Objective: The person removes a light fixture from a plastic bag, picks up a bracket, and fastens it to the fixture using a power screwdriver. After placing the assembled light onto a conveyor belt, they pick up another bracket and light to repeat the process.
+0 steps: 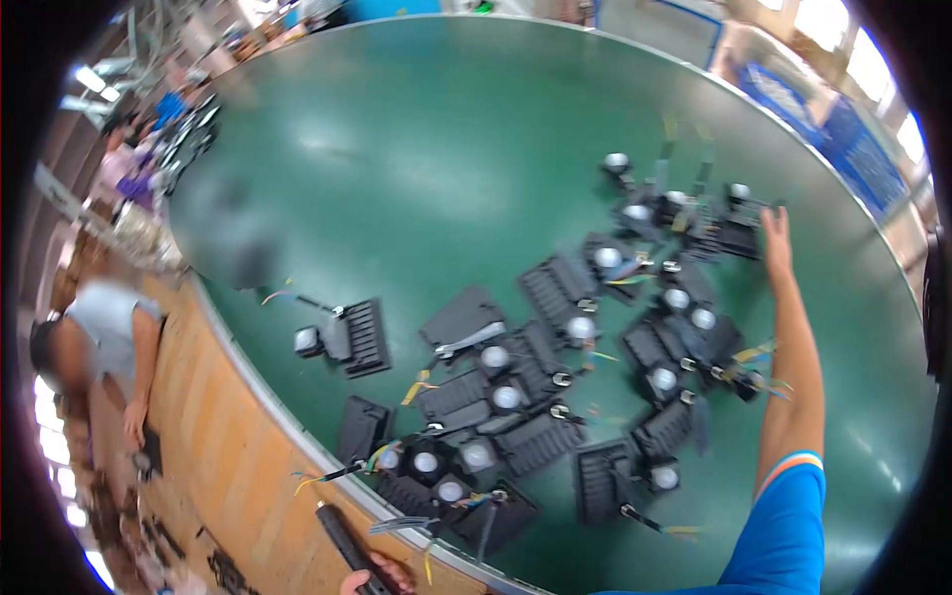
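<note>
Nearest, at the bottom edge, the left hand (375,575) shows only in part, its fingers curled around the near end of one black rod-shaped tool (342,538) that lies on the wooden bench (223,436). Beyond it is the round green table (446,149), which bears a heap of black ribbed lamp housings (540,441) with loose coloured wires. They overlap too much for a sure count, but about seventeen white domes (507,397) can be counted among them. One housing (357,337) lies apart to the left of the heap. The right arm, in one blue sleeve (783,516), stretches to the far right. There the right hand (776,241) has its fingers held out straight, not closed on anything, touching the side of the farthest-right housing (739,236). One other person in a grey top (104,317) is at the left, by the bench.
</note>
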Available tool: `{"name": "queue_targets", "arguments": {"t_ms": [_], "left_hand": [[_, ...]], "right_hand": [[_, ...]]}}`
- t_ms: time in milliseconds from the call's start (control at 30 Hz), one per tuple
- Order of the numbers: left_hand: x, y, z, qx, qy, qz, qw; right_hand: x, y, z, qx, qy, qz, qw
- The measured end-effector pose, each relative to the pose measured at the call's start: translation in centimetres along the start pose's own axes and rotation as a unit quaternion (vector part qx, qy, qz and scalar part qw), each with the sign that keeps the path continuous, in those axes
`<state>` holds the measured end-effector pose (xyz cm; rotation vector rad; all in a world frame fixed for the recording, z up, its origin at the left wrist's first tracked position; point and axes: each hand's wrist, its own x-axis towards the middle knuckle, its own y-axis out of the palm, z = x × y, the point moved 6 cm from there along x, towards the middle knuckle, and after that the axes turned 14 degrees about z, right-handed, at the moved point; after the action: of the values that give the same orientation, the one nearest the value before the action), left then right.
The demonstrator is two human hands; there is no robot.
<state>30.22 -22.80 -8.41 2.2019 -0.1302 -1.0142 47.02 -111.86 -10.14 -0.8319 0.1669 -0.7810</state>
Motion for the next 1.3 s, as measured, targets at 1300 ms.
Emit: {"name": "queue_targets", "arguments": {"t_ms": [1300], "left_hand": [[0.1,2.1,-5.8,-0.043,0.001,0.371,0.928]], "right_hand": [[-32.1,42.7,61.1,0.048,-0.308,0.471,0.825]]}}
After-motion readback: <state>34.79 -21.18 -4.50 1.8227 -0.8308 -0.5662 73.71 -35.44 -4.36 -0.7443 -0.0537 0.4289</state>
